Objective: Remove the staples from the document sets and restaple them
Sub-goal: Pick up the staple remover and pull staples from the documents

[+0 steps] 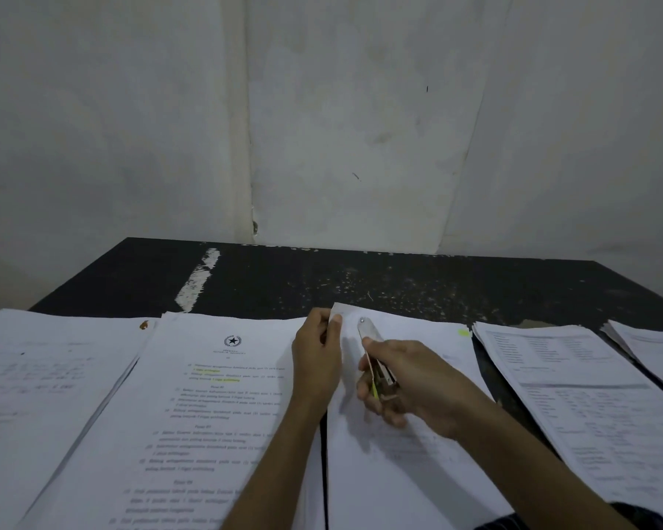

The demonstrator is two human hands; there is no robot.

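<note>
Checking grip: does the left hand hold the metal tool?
No; the right hand grips the tool, the left hand pinches a paper corner.

A black table (475, 285) stood against a pale, stained wall (131, 109). Near its far left corner a worn white paint streak (200, 279) ran slantwise across the surface. Pale flecks (360, 285) lay scattered over the far middle. On the wall a vertical seam (250, 147) came down to the table's far edge, with a small dark hole (255, 226) at its foot.
</note>
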